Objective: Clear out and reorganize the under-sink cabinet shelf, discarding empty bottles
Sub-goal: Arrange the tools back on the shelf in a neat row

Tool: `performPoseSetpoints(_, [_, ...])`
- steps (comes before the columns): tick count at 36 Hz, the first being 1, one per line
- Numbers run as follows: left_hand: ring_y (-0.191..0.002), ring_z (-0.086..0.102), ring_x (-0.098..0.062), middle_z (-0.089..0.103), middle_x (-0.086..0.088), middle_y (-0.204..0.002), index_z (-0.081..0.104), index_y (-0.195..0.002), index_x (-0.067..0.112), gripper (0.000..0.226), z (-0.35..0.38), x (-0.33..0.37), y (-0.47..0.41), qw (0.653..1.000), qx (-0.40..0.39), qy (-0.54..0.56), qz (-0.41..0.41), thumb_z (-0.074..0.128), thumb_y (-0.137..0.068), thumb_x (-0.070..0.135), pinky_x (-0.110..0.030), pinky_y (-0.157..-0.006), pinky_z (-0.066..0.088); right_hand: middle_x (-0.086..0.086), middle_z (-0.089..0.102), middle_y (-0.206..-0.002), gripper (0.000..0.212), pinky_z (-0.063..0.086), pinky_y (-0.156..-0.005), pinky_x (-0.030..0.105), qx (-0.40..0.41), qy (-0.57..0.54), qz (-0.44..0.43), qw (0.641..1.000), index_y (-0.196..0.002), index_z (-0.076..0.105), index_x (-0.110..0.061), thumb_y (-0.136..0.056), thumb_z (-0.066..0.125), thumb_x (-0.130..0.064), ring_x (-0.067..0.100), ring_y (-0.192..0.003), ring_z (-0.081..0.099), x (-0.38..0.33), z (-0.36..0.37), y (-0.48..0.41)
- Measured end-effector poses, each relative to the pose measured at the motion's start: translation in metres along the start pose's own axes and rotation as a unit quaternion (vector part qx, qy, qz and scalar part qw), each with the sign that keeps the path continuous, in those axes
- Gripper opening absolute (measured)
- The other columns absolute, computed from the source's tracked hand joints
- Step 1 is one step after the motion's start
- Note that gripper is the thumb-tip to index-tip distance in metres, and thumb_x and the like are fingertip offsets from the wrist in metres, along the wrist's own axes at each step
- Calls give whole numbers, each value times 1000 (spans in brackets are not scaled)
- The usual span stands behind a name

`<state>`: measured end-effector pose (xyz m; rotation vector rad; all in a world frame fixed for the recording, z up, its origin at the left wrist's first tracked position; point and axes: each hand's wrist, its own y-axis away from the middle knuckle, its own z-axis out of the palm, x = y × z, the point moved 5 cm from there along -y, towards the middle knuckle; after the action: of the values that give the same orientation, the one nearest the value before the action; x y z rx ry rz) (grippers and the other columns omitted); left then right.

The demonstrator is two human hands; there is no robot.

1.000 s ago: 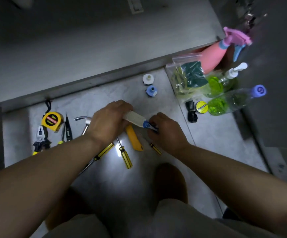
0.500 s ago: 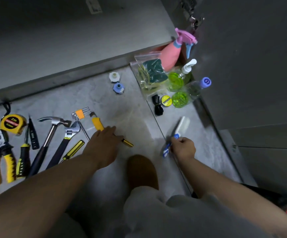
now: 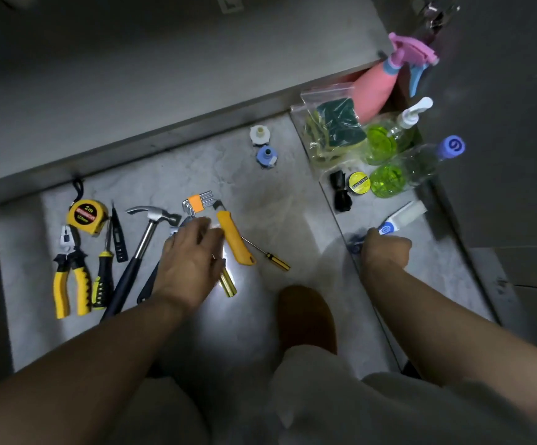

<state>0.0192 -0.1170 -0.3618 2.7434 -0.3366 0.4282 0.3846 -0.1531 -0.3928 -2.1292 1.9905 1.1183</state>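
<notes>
Roughly midway: contents are out, sorting is in hand

Clearing out looks largely done, as the goods are spread across the floor [image 3: 292, 203]. On the left a row of tools lies side by side: a tape measure [image 3: 87, 216], pliers [image 3: 68, 277], a hammer [image 3: 145, 239], hex keys [image 3: 198, 202] and a yellow utility knife [image 3: 235, 240]. On the right the cleaning things form a tight cluster. It holds a pink spray bottle [image 3: 376, 88], a pump bottle [image 3: 389, 136], a clear bottle [image 3: 414, 168] lying on its side, and a zip bag [image 3: 331, 133] of sponges. Both see-through bottles hold green liquid, so neither looks empty. How full the pink one is cannot be told.

The left hand [image 3: 193, 261] hovers low over the tool row, fingers loosely spread and gripping nothing that shows. The right hand [image 3: 386, 252] has its fingers curled round the blue end of a white tube [image 3: 405, 213]. The tube lies just below the clear bottle, at the edge of the cleaning cluster.

What seems left is weeding out any empties, finishing the grouping, and putting everything back. The shelf itself is not plainly in view.
</notes>
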Motion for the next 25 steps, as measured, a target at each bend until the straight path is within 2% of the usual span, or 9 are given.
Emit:
performPoseSetpoints(3, [-134,43,-35,46,-13,-145,59,-133,21,54,-4,-20,8,998,15,-5,-60,74,-83,31,-50,-108,40,-9,57,-76,12,35,-65,25,-67,9,-143,987,-91,55,-18,-84,64,-21,25,-82,61,-13,14,34])
performPoseSetpoints(5, [-136,41,-34,44,-13,-145,56,-135,21,54,-7,-30,13,996,26,-12,-87,70,-86,36,-51,-110,39,-9,59,-73,8,37,-65,28,-164,64,-246,953,-87,59,-18,-85,66,-21,20,-79,61,-21,33,62])
performPoseSetpoints(9, [-128,44,-33,45,-10,-139,49,-134,21,50,-17,-51,27,982,70,-7,-175,66,-90,38,-52,-105,40,-5,67,-84,11,46,-67,24,-361,152,-351,850,-91,64,-21,-81,69,-21,11,-77,62,-30,73,122])
performPoseSetpoints(11, [-130,44,-34,44,-11,-141,47,-136,20,54,-21,-66,34,966,88,4,-243,68,-88,33,-55,-107,39,0,64,-89,19,47,-70,31,-409,210,-414,786,-98,63,-17,-80,69,-20,17,-80,61,-34,88,147])
performPoseSetpoints(13, [-137,38,-36,38,-13,-148,41,-143,20,65,-22,-83,41,949,82,19,-305,70,-86,32,-59,-112,33,5,55,-98,35,50,-75,36,-450,263,-455,722,-114,58,-17,-81,68,-19,24,-86,58,-34,101,170])
performPoseSetpoints(16, [-152,18,-35,18,-14,-163,25,-155,25,85,-21,-107,51,924,74,51,-371,71,-84,33,-63,-118,19,10,40,-120,61,53,-84,40,-443,349,-519,642,-139,48,-26,-81,67,-24,32,-97,55,-33,117,196])
performPoseSetpoints(20, [-157,2,-32,-1,-8,-169,6,-160,40,98,-26,-135,58,882,61,95,-457,68,-84,47,-68,-117,16,14,39,-141,63,47,-90,43,-335,386,-674,534,-141,50,-31,-81,65,-38,36,-123,44,-39,125,227])
performPoseSetpoints(22, [-156,4,-32,0,-7,-169,0,-159,45,101,-28,-150,60,858,35,120,-499,66,-84,57,-69,-117,18,13,38,-148,63,42,-95,42,-320,385,-714,490,-141,51,-34,-80,63,-41,35,-135,37,-36,128,236])
performPoseSetpoints(25, [-150,20,-35,19,-11,-161,0,-158,50,98,-25,-166,62,846,4,137,-515,63,-84,64,-65,-115,26,13,29,-160,67,35,-109,48,-349,388,-731,440,-145,47,-34,-81,65,-43,36,-148,25,-28,135,241])
